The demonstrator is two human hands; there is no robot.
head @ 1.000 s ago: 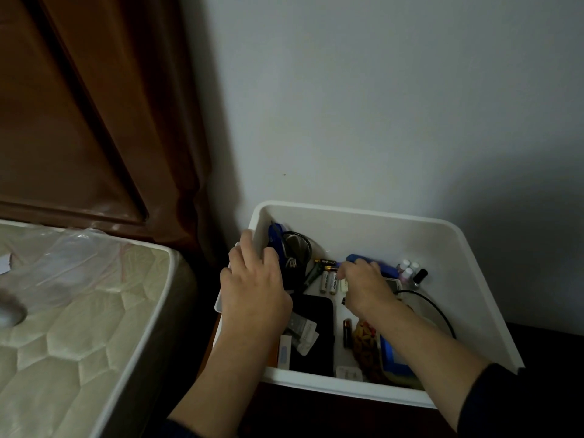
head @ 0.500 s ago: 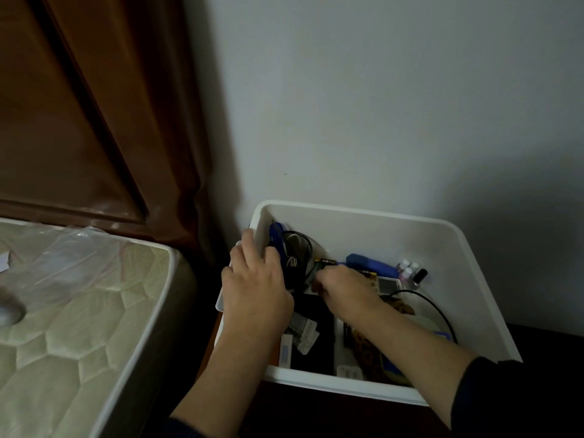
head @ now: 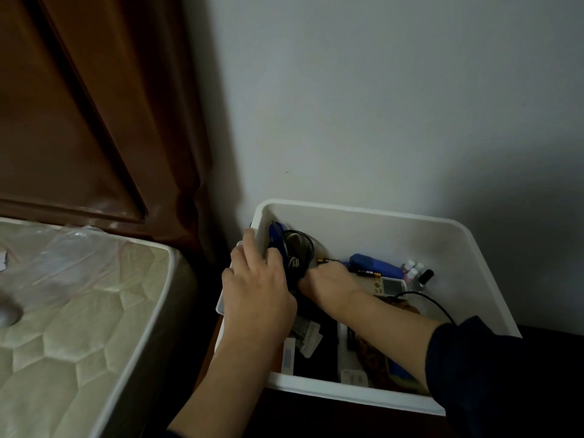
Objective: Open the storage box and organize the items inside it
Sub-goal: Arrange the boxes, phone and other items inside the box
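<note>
- Left hand (head: 257, 286): bare, no rings or watch visible; forearm uncovered.
- Right hand (head: 328, 284): bare; forearm uncovered up to a dark navy sleeve (head: 474, 368).
</note>
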